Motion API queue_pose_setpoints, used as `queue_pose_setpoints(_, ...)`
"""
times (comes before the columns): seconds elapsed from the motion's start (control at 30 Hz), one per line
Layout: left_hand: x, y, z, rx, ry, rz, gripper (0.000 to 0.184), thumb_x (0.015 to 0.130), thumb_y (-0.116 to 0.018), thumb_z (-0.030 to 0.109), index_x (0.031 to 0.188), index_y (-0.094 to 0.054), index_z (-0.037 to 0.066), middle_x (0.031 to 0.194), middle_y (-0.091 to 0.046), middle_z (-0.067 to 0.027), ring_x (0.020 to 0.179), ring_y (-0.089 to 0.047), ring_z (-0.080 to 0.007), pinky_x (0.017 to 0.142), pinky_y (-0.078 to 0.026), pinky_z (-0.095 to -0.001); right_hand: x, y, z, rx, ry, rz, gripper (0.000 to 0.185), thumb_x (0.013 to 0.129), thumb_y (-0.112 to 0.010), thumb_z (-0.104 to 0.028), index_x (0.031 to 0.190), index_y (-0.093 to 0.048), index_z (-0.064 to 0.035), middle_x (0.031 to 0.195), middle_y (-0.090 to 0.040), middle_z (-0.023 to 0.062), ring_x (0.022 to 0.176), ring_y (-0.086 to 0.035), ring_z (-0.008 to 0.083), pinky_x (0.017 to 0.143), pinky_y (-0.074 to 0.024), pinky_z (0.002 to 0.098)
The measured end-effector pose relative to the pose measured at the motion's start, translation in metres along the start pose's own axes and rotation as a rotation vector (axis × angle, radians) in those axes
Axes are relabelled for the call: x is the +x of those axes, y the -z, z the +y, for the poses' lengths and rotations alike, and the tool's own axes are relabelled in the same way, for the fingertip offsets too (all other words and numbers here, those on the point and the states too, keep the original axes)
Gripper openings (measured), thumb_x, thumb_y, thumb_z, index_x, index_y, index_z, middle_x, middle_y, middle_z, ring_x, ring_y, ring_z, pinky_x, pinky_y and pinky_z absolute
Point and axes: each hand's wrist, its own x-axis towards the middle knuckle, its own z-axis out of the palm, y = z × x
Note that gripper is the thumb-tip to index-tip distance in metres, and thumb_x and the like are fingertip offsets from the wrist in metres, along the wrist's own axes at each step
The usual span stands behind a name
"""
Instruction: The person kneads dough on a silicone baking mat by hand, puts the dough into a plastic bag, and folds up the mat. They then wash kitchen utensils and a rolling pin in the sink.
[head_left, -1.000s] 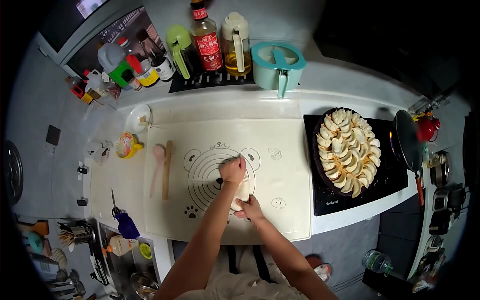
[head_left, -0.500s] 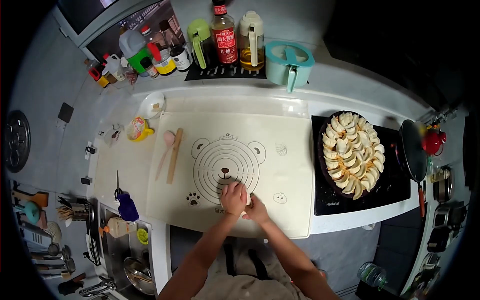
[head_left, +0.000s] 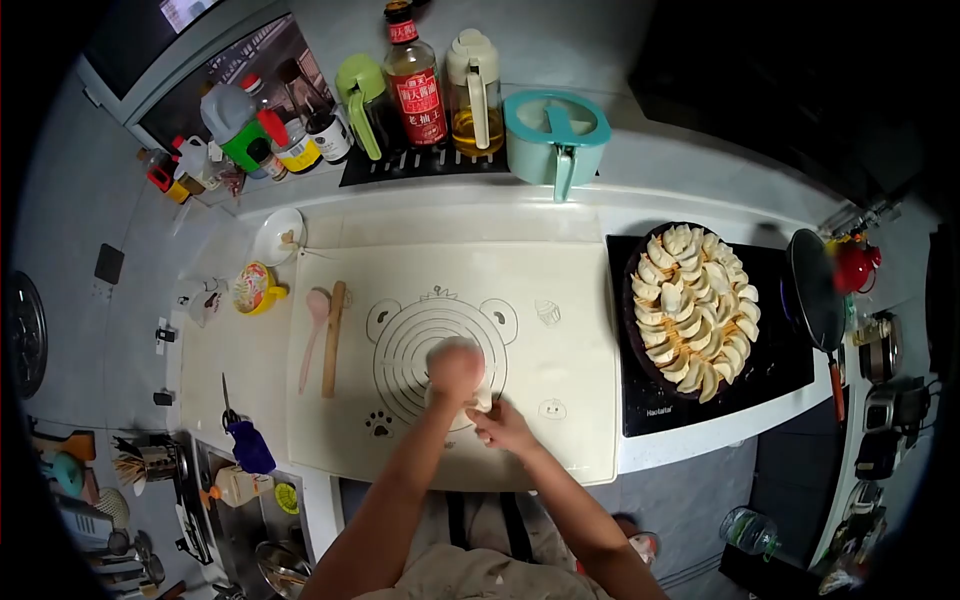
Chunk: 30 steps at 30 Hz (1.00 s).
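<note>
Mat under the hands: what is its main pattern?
The mat shows a ringed bear face, in the head view.

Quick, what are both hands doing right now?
Left hand: too blurred to tell open or closed.
Right hand: closed, holding the pale white, rounded dough piece.

This is a kitchen, seemingly in a home. Beyond the printed pale mat stand a red-labelled sauce bottle and an oil jug. To the mat's right, a black cooktop bears dumplings arranged closely together. On the mat's left side lies a rolling pin; farther left and nearer are a sink and cooking utensils.
</note>
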Motion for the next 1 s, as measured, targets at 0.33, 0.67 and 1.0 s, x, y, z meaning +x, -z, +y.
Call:
queue_pose_setpoints(0.33, -0.013, 0.066, 0.023, -0.383, 0.563, -0.432, 0.039, 0.077, -0.061, 0.042, 0.068, -0.064, 0.004, 0.064, -0.061, -0.0094, 0.058, -0.056, -0.0241, 0.053, -0.043, -0.0342, 0.031, -0.014, 0.044, 0.150, 0.085, 0.262, 0.039, 0.068, -0.071, -0.003, 0.096, -0.045, -0.0102, 0.081, -0.057, -0.0002, 0.065, -0.055, 0.0096, 0.049, -0.0461, 0.0231)
queue_pose_setpoints(0.67, -0.058, 0.037, 0.030, -0.063, -0.023, 0.276, 0.006, 0.071, -0.060, 0.017, 0.073, -0.060, 0.011, 0.079, -0.058, -0.0013, 0.072, -0.052, -0.0235, 0.061, -0.042, -0.0370, 0.005, 0.014, 0.035, 0.086, 0.240, -0.192, 0.067, 0.068, -0.061, 0.000, 0.128, -0.034, -0.0045, 0.084, -0.054, 0.0049, 0.072, -0.052, 0.0137, 0.061, -0.0453, 0.0265)
queue_pose_setpoints(1.0, 0.011, 0.022, 0.006, -0.161, -0.253, 0.010, 0.014, 0.077, -0.053, 0.015, 0.066, -0.055, 0.006, 0.069, -0.055, -0.0061, 0.067, -0.052, -0.0250, 0.060, -0.044, -0.0366, 0.025, 0.038, -0.028, -0.079, -0.142, -0.114, 0.054, 0.073, -0.070, -0.014, 0.116, -0.043, 0.0017, 0.085, -0.054, 0.0052, 0.071, -0.053, 0.0089, 0.064, -0.0475, 0.0245)
